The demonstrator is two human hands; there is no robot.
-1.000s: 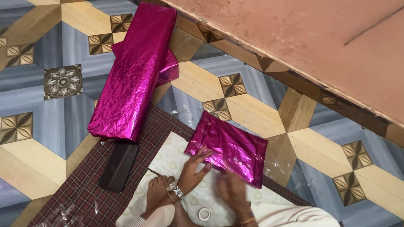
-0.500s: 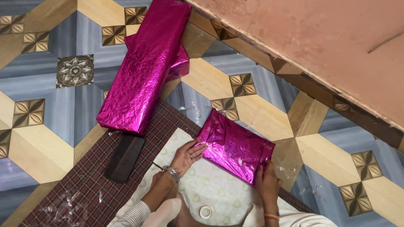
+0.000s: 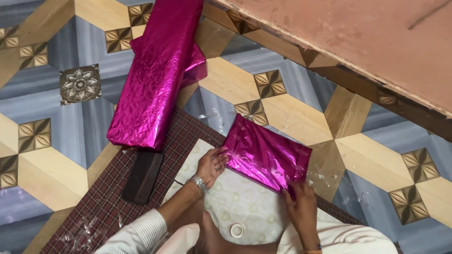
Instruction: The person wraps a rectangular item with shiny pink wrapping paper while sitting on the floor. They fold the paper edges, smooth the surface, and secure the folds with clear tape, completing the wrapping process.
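Small magenta foil-wrapped parcel (image 3: 266,157) lies flat at the far edge of a cream patterned cloth (image 3: 238,204), partly over the tiled floor (image 3: 52,163). Left hand (image 3: 211,164) presses the parcel's near-left corner, fingers curled on the foil — right hand (image 3: 301,205) pinches its near-right corner. Tape roll (image 3: 236,230) sits between the forearms. Long magenta-wrapped package (image 3: 156,69) lies well apart, a dark flat block (image 3: 142,177) just beside its near end.

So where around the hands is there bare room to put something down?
Bare tiled floor left of the checked mat, and more floor right of the small pink parcel toward the wall. Crowded: the cream cloth, where the left hand, right hand and tape roll sit.
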